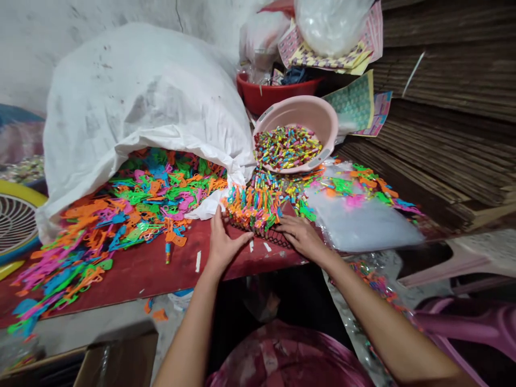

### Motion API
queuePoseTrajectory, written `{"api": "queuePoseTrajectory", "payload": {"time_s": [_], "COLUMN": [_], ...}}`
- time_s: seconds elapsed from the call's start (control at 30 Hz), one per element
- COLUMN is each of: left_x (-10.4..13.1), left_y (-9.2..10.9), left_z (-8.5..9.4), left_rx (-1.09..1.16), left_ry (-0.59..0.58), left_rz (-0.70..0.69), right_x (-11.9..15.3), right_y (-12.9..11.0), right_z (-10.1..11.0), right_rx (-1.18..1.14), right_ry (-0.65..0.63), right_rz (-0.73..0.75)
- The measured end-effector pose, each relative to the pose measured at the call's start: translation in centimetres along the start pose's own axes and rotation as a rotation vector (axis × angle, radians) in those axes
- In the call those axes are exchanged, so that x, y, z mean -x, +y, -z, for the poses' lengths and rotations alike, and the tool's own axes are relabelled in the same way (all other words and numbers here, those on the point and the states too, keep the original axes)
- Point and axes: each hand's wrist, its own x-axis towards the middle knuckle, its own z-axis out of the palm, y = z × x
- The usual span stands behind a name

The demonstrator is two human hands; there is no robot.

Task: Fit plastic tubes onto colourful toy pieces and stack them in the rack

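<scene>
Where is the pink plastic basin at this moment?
In the head view, the pink plastic basin is above and right of centre, beyond the right hand, beside the large white sack and in front of the red plastic tub.

The head camera looks forward and down at the table [149,277].

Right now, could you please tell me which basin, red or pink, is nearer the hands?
The pink basin, with small multicoloured pieces inside, is nearer the left hand and right hand; the red basin stands behind it.
</scene>
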Motion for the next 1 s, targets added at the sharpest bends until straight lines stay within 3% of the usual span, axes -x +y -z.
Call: {"api": "queuePoseTrajectory", "payload": {"time_s": [0.2,0.27,0.37,0.47,0.6,1.0], "left_x": [4.3,4.6,3.7,1.8,-0.3,-1.8], "left_y": [3.1,4.6,7.3,9.7,11.3,11.0], "left_z": [0.4,0.8,1.3,1.0,-0.2,-0.5], "left_rx": [-0.240,-0.348,-0.496,-0.561,-0.590,-0.630], "left_ry": [0.130,0.236,0.328,0.126,-0.078,-0.138], "left_rz": [0.064,-0.016,-0.269,-0.505,-0.591,-0.610], "right_x": [-1.0,-0.6,0.1,0.3,-0.3,-1.0], "right_y": [0.5,-0.3,-1.8,-3.2,-4.1,-1.9], "right_z": [0.2,0.2,0.0,-0.3,-0.6,-0.6], "right_rx": [-0.003,-0.022,-0.117,-0.168,-0.126,-0.325], "right_ry": [0.022,0.069,0.142,0.174,0.177,0.086], "right_rz": [-0.060,-0.081,-0.084,-0.083,-0.154,-0.164]}}
